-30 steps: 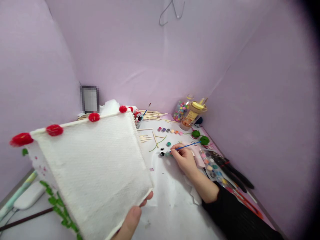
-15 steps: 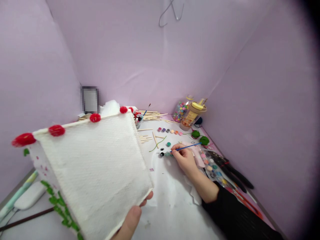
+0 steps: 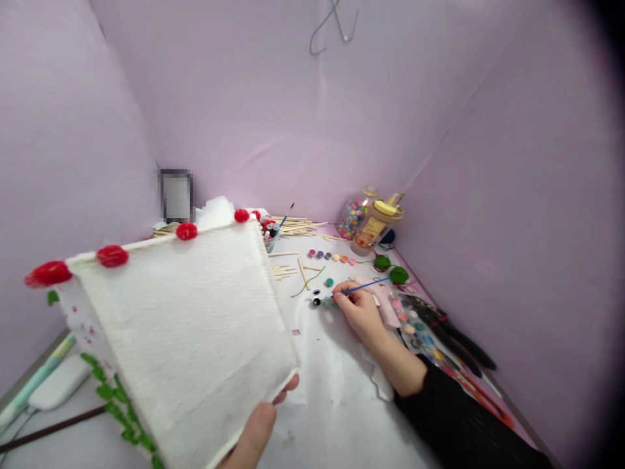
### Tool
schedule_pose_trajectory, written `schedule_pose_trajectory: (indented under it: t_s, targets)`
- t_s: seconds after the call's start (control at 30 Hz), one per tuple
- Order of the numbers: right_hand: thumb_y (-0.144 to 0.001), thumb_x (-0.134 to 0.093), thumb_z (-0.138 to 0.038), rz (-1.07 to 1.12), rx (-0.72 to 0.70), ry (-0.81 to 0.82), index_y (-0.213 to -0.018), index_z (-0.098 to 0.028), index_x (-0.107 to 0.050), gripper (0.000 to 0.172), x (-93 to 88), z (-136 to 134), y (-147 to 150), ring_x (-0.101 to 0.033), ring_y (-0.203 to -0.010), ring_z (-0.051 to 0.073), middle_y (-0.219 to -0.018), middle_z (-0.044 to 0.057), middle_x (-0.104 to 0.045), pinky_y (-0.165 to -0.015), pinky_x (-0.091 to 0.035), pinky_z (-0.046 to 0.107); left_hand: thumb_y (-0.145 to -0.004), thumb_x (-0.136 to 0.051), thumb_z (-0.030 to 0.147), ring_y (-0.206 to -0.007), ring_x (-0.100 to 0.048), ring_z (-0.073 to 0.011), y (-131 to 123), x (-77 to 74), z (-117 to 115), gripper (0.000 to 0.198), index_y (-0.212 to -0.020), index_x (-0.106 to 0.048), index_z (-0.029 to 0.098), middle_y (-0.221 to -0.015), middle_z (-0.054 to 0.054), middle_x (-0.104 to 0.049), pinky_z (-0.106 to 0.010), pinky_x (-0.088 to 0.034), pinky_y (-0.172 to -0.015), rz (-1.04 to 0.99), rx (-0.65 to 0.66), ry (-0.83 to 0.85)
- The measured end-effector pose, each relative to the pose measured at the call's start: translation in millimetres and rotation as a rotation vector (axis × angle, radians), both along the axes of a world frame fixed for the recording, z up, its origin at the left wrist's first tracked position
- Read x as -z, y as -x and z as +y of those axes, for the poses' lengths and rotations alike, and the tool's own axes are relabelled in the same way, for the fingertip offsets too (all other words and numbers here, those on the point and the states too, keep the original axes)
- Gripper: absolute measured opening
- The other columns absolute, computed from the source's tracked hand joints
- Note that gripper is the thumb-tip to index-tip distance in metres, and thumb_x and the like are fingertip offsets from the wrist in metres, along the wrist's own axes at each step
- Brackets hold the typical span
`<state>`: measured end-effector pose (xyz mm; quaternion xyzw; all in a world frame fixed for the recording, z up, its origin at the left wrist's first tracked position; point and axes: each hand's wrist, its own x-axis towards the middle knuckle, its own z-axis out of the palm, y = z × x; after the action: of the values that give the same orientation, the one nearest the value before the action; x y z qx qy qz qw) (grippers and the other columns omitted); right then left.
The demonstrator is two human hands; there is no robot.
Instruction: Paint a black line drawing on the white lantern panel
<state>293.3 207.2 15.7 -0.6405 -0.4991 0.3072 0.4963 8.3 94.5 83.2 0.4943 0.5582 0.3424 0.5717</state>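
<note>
Left hand [image 3: 256, 428] pinches white panel [image 3: 195, 332] by its lower edge, tilted over table [image 3: 336, 417] | right hand [image 3: 360, 311] pinches blue brush [image 3: 371, 284], tip unclear | risk: careless nudge could tip black paint pot [image 3: 316, 302]

High up on the lilac wall [image 3: 234, 85] there's a bent wire hook [image 3: 340, 25], and down below, to the right, a clear jar [image 3: 350, 219] packed with colourful little balls stands right by a yellow-topped tumbler [image 3: 372, 228]! Two green yarn balls [image 3: 399, 275] sit near the right-hand wall, and along that side lie black-handled pliers [image 3: 452, 333]. At the back, pale wooden sticks [image 3: 299, 225] pile up; over on the left, a pixelated dark-edged frame [image 3: 176, 195], and closer in, a white rounded device [image 3: 61, 384] beside a pastel striped tube [image 3: 36, 378].
</note>
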Motion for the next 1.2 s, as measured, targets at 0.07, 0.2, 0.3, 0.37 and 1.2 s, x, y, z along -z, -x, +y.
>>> schedule_pose_trajectory:
  t_s: [0.07,0.2,0.3,0.37,1.2]
  targets:
    - [-0.073,-0.067,-0.046,0.000,0.004,-0.001,-0.073,-0.022,-0.067,0.024,-0.2,0.5,0.4,-0.060,-0.061,0.021,-0.066,0.003,-0.069,-0.059,-0.045,0.032,-0.091,-0.070,0.063,-0.107,-0.082,-0.0310,-0.8,-0.3,1.2,0.054,-0.135,-0.075,0.031,-0.104,-0.005,-0.087,-0.044,-0.061,-0.109,-0.006,0.011,0.002]
    - [-0.074,-0.066,-0.047,0.008,0.019,-0.004,-0.074,-0.022,-0.066,0.025,-0.4,1.0,-0.7,-0.061,-0.062,0.021,-0.067,0.004,-0.070,-0.060,-0.045,0.032,-0.093,-0.066,0.066,-0.104,-0.083,-0.0301,-3.8,1.5,1.8,0.059,-0.142,-0.069,0.032,-0.106,-0.005,-0.087,-0.044,-0.062,-0.107,-0.006,0.015,-0.005]
    - [-0.076,-0.065,-0.047,0.013,0.031,-0.011,-0.074,-0.022,-0.067,0.026,-0.5,0.7,-2.7,-0.060,-0.062,0.020,-0.068,0.004,-0.070,-0.059,-0.044,0.031,-0.095,-0.063,0.066,-0.104,-0.083,-0.0299,-4.7,3.6,0.6,0.062,-0.146,-0.066,0.033,-0.110,-0.005,-0.087,-0.044,-0.062,-0.108,0.006,-0.010,-0.011]
    - [-0.078,-0.064,-0.047,0.012,0.038,-0.016,-0.075,-0.021,-0.067,0.026,-0.9,0.2,-3.3,-0.059,-0.061,0.019,-0.068,0.004,-0.070,-0.058,-0.043,0.031,-0.093,-0.064,0.068,-0.108,-0.081,-0.0310,-4.6,4.6,-0.8,0.065,-0.147,-0.065,0.032,-0.115,-0.006,-0.086,-0.043,-0.063,-0.107,0.005,-0.024,-0.021]
    - [-0.078,-0.069,-0.068,-0.078,0.103,-0.022,-0.075,-0.020,-0.070,0.047,-3.9,1.2,3.0,-0.060,-0.062,0.021,-0.066,0.006,-0.071,-0.060,-0.046,0.032,-0.092,-0.066,0.065,-0.112,-0.080,-0.0322,-6.6,5.7,-0.8,0.061,-0.141,-0.070,0.031,-0.119,-0.006,-0.084,-0.043,-0.065,-0.105,0.020,-0.059,-0.026]
